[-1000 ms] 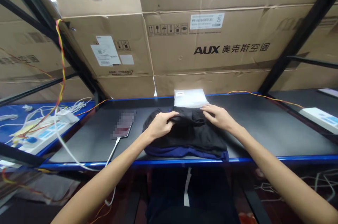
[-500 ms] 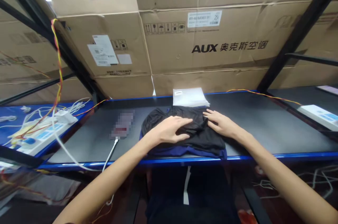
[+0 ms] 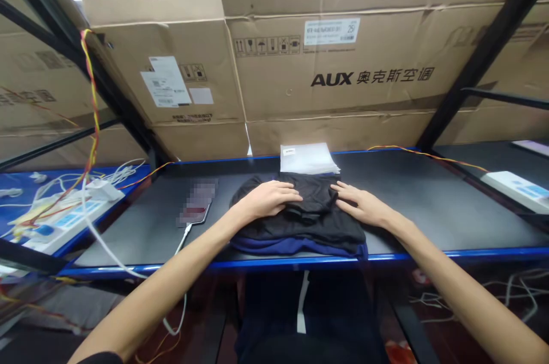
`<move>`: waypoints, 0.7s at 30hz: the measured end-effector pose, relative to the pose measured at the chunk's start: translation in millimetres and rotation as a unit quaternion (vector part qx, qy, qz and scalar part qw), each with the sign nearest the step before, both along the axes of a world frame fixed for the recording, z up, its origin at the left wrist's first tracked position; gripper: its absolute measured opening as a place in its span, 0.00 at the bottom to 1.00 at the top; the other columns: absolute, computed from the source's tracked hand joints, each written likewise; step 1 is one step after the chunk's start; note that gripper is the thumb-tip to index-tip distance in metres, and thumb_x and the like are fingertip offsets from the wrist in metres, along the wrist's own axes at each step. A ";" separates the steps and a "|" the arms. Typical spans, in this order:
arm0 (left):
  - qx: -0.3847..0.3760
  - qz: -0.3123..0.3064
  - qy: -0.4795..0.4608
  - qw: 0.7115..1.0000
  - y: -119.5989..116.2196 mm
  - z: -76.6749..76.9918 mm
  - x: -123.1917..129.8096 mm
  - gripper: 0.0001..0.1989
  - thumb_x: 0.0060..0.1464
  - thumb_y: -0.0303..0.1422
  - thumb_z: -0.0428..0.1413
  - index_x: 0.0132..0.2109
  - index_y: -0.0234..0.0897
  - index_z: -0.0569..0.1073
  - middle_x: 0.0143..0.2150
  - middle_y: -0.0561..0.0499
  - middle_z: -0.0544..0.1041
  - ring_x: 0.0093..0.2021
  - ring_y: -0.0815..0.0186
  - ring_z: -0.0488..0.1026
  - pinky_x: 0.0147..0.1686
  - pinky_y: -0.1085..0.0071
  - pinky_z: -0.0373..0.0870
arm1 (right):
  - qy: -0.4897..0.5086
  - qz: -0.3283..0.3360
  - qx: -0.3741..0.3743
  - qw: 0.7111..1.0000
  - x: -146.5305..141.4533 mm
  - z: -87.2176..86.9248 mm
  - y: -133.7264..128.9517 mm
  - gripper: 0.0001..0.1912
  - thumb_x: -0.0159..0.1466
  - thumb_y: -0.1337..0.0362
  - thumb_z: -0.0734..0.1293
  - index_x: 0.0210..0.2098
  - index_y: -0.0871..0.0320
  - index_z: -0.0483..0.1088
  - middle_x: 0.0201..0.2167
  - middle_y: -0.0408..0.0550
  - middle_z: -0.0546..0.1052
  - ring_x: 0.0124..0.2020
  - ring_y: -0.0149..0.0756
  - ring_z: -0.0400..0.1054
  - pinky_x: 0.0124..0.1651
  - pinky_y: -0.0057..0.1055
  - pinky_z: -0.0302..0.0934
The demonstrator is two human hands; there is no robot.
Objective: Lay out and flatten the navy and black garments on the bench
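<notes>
A black garment with a dark blue layer along its near side lies bunched at the table's front edge. Which kind of garment it is, I cannot tell. My left hand rests flat on its left part, fingers stretched toward the middle. On the right edge of the cloth lies my right hand, fingers extended and slightly spread. Neither hand grips the fabric. Just behind the garment sits a stack of clear plastic bags with a small white label.
A blurred-out phone on a white charging cable lies left on the black tabletop. Power strips stand at both sides. Large cardboard boxes rise behind, between black frame posts.
My left hand has shifted slightly left and away from me over the black cloth, its fingers now closer together. My right hand has stayed nearly in place.
</notes>
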State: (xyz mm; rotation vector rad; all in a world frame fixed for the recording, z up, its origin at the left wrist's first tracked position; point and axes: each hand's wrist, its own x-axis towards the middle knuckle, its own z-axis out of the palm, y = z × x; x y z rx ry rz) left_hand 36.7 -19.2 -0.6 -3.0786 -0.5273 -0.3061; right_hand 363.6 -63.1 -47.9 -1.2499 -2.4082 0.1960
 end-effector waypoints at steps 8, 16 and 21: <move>0.043 0.180 -0.103 0.977 -24.9 8.6 29.1 0.17 0.55 0.33 0.58 0.52 0.38 0.73 0.44 0.47 0.80 0.43 0.58 0.77 0.44 0.67 0.72 | 0.068 -0.033 -0.002 0.997 1.2 4.0 -2.0 0.20 0.69 0.56 0.60 0.57 0.49 0.71 0.59 0.45 0.73 0.65 0.45 0.59 0.65 0.48 0.58; 0.008 0.254 -0.092 0.963 -53.8 7.6 85.0 0.16 0.56 0.35 0.58 0.51 0.37 0.69 0.47 0.47 0.77 0.42 0.57 0.77 0.40 0.66 0.74 | 0.179 -0.107 -0.034 0.977 4.1 4.1 -3.8 0.22 0.69 0.52 0.58 0.55 0.53 0.74 0.57 0.45 0.74 0.60 0.46 0.66 0.66 0.44 0.57; -0.026 0.234 -0.045 0.971 -56.9 -10.6 99.3 0.15 0.55 0.33 0.57 0.51 0.38 0.69 0.46 0.47 0.76 0.43 0.58 0.77 0.39 0.67 0.73 | 0.179 -0.128 -0.037 0.975 4.9 3.7 -5.9 0.21 0.69 0.52 0.58 0.53 0.51 0.75 0.56 0.46 0.75 0.59 0.47 0.67 0.64 0.46 0.59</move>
